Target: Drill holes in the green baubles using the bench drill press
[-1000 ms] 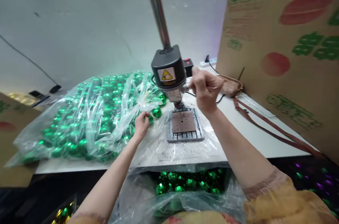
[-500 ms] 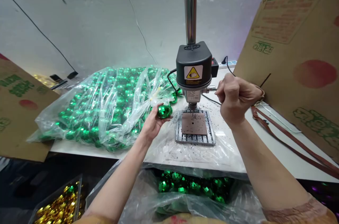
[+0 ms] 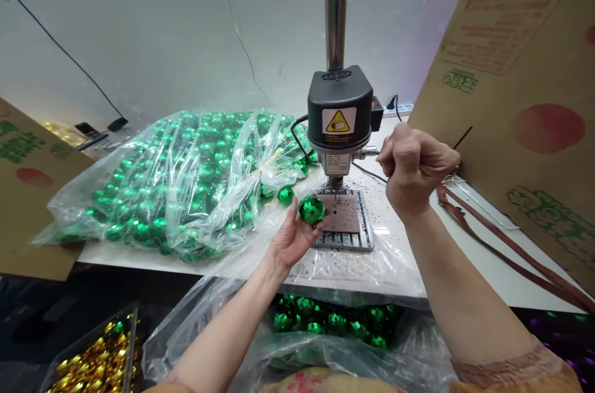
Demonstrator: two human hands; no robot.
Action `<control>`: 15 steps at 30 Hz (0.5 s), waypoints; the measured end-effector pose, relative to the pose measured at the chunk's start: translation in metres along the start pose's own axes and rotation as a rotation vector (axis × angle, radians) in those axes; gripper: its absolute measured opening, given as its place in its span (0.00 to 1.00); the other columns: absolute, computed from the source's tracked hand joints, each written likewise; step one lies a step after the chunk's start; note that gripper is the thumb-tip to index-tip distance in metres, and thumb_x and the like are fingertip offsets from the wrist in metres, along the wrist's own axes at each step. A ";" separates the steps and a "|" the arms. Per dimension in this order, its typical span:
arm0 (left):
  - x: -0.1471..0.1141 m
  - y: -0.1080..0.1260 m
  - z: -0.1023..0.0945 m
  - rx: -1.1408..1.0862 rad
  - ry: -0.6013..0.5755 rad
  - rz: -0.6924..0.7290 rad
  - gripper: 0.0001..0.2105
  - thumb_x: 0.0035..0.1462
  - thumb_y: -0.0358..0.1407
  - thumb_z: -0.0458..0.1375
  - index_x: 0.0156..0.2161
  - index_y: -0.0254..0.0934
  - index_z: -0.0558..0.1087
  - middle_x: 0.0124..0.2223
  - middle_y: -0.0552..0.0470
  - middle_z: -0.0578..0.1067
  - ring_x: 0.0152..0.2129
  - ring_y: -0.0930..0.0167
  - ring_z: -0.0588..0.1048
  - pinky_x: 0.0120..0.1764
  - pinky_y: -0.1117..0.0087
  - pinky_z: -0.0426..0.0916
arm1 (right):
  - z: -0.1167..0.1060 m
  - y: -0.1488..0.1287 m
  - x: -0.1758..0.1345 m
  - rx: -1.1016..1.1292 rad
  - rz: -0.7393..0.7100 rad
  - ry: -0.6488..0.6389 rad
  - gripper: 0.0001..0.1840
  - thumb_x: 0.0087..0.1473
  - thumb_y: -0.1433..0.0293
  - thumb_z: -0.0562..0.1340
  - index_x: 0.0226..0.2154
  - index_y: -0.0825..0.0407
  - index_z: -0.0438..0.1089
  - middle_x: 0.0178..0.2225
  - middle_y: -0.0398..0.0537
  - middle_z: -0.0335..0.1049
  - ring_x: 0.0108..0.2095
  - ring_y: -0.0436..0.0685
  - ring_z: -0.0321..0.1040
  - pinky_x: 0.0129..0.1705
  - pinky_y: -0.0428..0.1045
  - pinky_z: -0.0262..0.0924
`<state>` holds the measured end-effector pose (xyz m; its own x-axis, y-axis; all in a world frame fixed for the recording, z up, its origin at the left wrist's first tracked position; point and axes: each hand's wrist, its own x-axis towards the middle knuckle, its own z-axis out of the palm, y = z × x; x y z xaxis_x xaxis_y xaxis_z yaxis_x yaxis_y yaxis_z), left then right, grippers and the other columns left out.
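Note:
My left hand (image 3: 297, 237) holds a shiny green faceted ball (image 3: 311, 210) in its fingers, at the left edge of the drill press base plate (image 3: 366, 229). A second green ball (image 3: 285, 195) lies just behind it, by the mouth of the bag. My right hand (image 3: 411, 167) is closed in a fist around the handle of the drill press (image 3: 341, 108), whose lever shows at the fist's left. Under the chuck (image 3: 335, 181) sits a brown board (image 3: 346, 214) with a small hole. Dark shavings are scattered around the plate.
A clear plastic bag full of green balls (image 3: 186, 176) fills the table's left. More green balls (image 3: 334, 320) lie in plastic below the front edge. Gold balls (image 3: 95, 362) sit in a bin at lower left. Cardboard (image 3: 520, 95) and a brown strap (image 3: 502, 250) are at right.
My left hand has moved right with a green ball, from beside the bag to the base plate. Another green ball now shows behind it. My right hand stays on the handle.

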<state>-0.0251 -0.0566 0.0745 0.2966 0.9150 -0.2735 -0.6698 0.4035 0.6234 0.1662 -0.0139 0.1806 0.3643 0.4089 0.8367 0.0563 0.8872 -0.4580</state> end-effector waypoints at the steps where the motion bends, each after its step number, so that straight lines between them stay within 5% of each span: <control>1: -0.001 -0.002 -0.001 0.020 -0.006 0.045 0.17 0.58 0.41 0.66 0.49 0.37 0.73 0.42 0.47 0.80 0.36 0.69 0.79 0.36 0.72 0.73 | 0.000 0.000 0.000 -0.002 0.004 0.002 0.24 0.60 0.63 0.61 0.15 0.51 0.66 0.11 0.35 0.51 0.14 0.42 0.49 0.19 0.47 0.45; 4: -0.005 -0.006 -0.005 0.106 -0.062 0.131 0.24 0.48 0.35 0.72 0.51 0.40 0.73 0.42 0.50 0.80 0.41 0.66 0.79 0.44 0.67 0.73 | 0.001 -0.001 0.000 0.000 0.006 0.011 0.24 0.60 0.62 0.61 0.15 0.50 0.66 0.12 0.36 0.50 0.14 0.42 0.49 0.19 0.48 0.45; 9: -0.010 -0.009 -0.009 0.187 -0.122 0.148 0.32 0.39 0.41 0.77 0.51 0.38 0.74 0.45 0.46 0.79 0.46 0.62 0.78 0.48 0.65 0.72 | 0.002 -0.001 -0.001 0.013 -0.002 0.027 0.23 0.61 0.64 0.61 0.16 0.51 0.67 0.12 0.36 0.51 0.14 0.43 0.51 0.20 0.49 0.45; 15: -0.007 -0.010 -0.009 0.192 -0.106 0.162 0.31 0.47 0.44 0.74 0.55 0.43 0.70 0.45 0.49 0.78 0.41 0.64 0.80 0.47 0.61 0.74 | 0.002 0.000 -0.001 0.017 -0.012 0.030 0.23 0.61 0.64 0.61 0.16 0.51 0.67 0.12 0.36 0.54 0.14 0.42 0.52 0.20 0.48 0.46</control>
<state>-0.0260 -0.0669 0.0634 0.2724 0.9583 -0.0865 -0.5760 0.2344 0.7831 0.1640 -0.0138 0.1806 0.3918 0.3913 0.8327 0.0449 0.8958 -0.4421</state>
